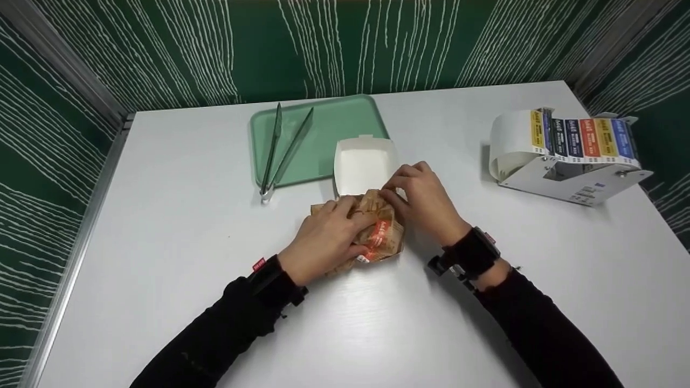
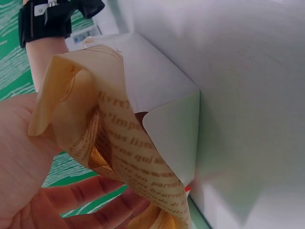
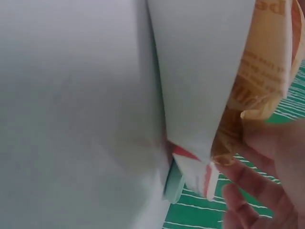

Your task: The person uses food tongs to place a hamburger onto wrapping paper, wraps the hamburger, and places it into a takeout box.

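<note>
Printed paper wrap (image 1: 391,241) lying in open white box (image 1: 366,167) beneath left grip (image 1: 329,234), loose fingers pressing; right grip (image 1: 423,196) pinching wrap's edge. White counter (image 1: 172,242) stretching around both; green tray (image 1: 345,121), tongs (image 1: 273,148) lying beyond; label dispenser (image 1: 571,180) standing rightward; white-streaked green wall (image 1: 259,54) rising behind.

On my head feed, the left hand (image 1: 326,237) and printed paper (image 1: 392,241) hide the inside of the open box (image 1: 366,164) from me, and the fine print (image 1: 587,191) on the label dispenser (image 1: 570,184) is too small to read. Both sleeves (image 1: 210,328) run off that bottom edge; my right-wrist view cuts off the right hand (image 3: 289,164).
</note>
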